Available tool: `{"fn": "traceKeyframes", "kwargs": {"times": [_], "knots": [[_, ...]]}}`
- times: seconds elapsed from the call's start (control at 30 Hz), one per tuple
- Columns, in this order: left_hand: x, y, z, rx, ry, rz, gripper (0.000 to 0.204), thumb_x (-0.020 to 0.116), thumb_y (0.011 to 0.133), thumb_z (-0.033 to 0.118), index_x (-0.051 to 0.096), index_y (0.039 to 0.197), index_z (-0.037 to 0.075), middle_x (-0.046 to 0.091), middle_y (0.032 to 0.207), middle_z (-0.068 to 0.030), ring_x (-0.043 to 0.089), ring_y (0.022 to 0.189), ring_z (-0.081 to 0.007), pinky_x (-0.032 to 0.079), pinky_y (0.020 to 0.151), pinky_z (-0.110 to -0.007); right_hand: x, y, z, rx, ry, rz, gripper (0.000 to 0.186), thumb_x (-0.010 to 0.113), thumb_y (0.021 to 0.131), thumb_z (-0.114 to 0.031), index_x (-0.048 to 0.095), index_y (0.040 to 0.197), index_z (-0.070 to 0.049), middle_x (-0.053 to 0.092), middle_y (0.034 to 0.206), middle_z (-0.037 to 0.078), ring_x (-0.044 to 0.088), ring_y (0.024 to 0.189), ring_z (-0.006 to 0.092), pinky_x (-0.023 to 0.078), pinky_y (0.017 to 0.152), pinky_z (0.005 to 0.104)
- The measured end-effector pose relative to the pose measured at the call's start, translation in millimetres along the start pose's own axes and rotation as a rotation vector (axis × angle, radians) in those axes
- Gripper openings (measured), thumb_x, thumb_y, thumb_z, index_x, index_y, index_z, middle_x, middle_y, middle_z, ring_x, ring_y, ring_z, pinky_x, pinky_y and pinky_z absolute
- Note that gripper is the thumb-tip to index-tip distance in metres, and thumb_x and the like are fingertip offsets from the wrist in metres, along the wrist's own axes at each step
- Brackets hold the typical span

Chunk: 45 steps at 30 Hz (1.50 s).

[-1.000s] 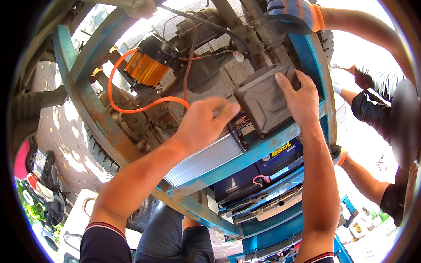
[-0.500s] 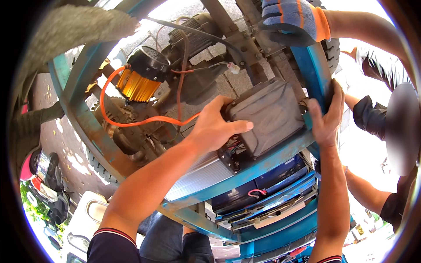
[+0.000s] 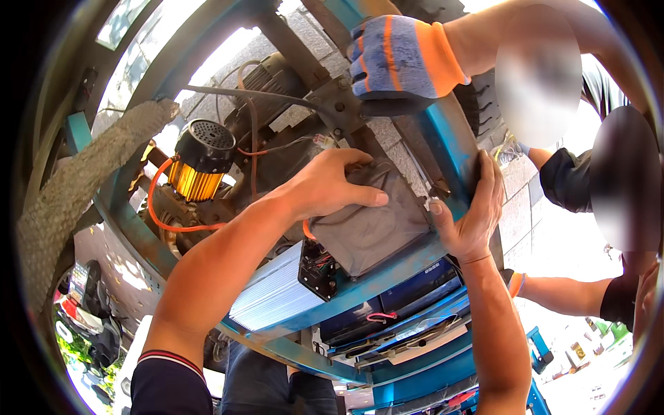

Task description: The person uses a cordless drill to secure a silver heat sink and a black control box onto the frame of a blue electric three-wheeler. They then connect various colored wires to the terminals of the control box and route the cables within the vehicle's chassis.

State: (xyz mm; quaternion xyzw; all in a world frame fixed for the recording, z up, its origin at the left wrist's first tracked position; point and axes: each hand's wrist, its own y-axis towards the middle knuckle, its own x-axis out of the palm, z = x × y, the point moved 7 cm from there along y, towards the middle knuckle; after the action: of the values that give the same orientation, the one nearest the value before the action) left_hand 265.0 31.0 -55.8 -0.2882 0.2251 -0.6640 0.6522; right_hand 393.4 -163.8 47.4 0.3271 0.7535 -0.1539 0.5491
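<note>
Head view: from where I stand, the bare left hand [image 3: 335, 183] grasps the far-left edge of the dusty grey-brown boxy cover [image 3: 380, 232], seemingly steadying it beside the near bar of the blue steel frame [image 3: 445, 138]. The bare right hand [image 3: 474, 214] spreads along the right bar, perhaps bracing; whether it grips, I cannot tell. Pale print on the dark-blue battery [image 3: 408, 294] is illegibly small.

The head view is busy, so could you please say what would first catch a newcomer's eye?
Probably the gold cylinder at upper left, with an orange cable. Next, the grey box near the middle, under the wearer's left hand. Then another person's gloved hand, at the top.
</note>
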Motion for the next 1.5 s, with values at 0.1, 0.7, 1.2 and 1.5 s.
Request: {"fn": "traceKeyframes", "kwargs": {"times": [0.1, 0.7, 1.2, 1.5], "knots": [[0, -2, 3, 0.000, 0.016, -0.032, 0.086, 0.088, 0.078, 0.036, 0.053, 0.145, -0.006, 0.061, 0.140, -0.0237, 0.059, 0.131, -0.0316, 0.042, 0.114, -0.039, 1, 0, 3, 0.017, 0.022, 0.031, 0.092, 0.069, 0.085, -0.055, 0.045, 0.143, 0.012, 0.054, 0.135, 0.034, 0.055, 0.120, 0.0495, 0.042, 0.105, 0.0525], [50, 54, 81, 0.293, 0.509, -0.556, 0.045, 0.075, 0.088, 0.031, 0.073, 0.116, -0.004, 0.070, 0.123, -0.0203, 0.064, 0.116, -0.0341, 0.048, 0.105, -0.041, -11, -4, 13, 0.112, 0.151, 0.082, 0.069, 0.064, 0.078, -0.018, 0.048, 0.140, 0.007, 0.055, 0.138, 0.024, 0.055, 0.125, 0.0409, 0.041, 0.109, 0.0495], [70, 62, 81, 0.172, 0.651, -0.658, 0.047, 0.073, 0.088, 0.037, 0.074, 0.116, -0.002, 0.072, 0.116, -0.0186, 0.066, 0.113, -0.0315, 0.049, 0.100, -0.038, -13, -4, 12, 0.121, 0.139, 0.094, 0.069, 0.065, 0.078, -0.019, 0.050, 0.139, 0.008, 0.055, 0.136, 0.023, 0.055, 0.125, 0.0395, 0.042, 0.108, 0.0484], [3, 80, 32, -0.144, 0.149, -0.294, 0.051, 0.061, 0.102, 0.039, 0.065, 0.134, 0.000, 0.064, 0.138, -0.0091, 0.057, 0.126, -0.0199, 0.043, 0.108, -0.035, -14, -8, 15, 0.127, 0.184, 0.167, 0.063, 0.065, 0.080, -0.021, 0.053, 0.136, 0.007, 0.057, 0.135, 0.022, 0.055, 0.125, 0.0359, 0.043, 0.107, 0.0444]]}}
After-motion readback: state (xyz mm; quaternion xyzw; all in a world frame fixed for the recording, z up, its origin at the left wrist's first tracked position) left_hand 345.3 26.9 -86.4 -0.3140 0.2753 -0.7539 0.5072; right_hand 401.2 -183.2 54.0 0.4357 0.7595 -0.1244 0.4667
